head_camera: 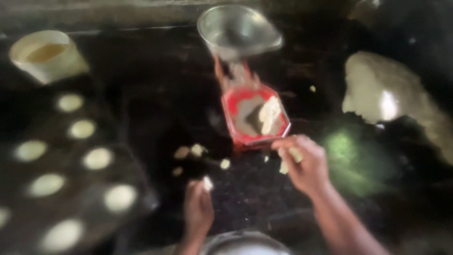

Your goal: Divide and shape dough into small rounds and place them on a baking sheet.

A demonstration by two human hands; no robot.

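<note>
Picture blurred throughout; fine detail is lost.

Nearest, bottom edge: a pale grey rounded shape (245, 243) between the two forearms; cannot tell what it is.

Left hand (198, 210) over the dark worktop (155, 94), fingers drawn together on a small piece of dough (207, 183) pinched at the fingertips.

Right hand (304, 163) a little farther out and to the right, fingers curled closed on a pale lump of dough (289, 160) that shows between them and hangs just below. Its knuckles sit at the near edge of the red scale.

Between and just beyond the hands: loose dough scraps (196, 151) scattered on the worktop, apart from one another.

To the left: a dark baking tray (137, 174) carrying rows of flattened pale dough rounds (97, 158), spaced apart.

Middle distance: a red kitchen scale (238, 101) with a grey platform; a strip of dough (269, 114) lies on the platform, toward its right side.

Right, well apart from the hands: a large mass of dough (387, 94) lying on the worktop, with a bright glare spot on it. A greenish patch of light (349, 151) falls on the worktop between that mass and the right hand.

Farthest: a metal bowl (238, 30) just behind the scale, and at far left a cream-coloured cup (47, 54) with yellowish liquid inside.
</note>
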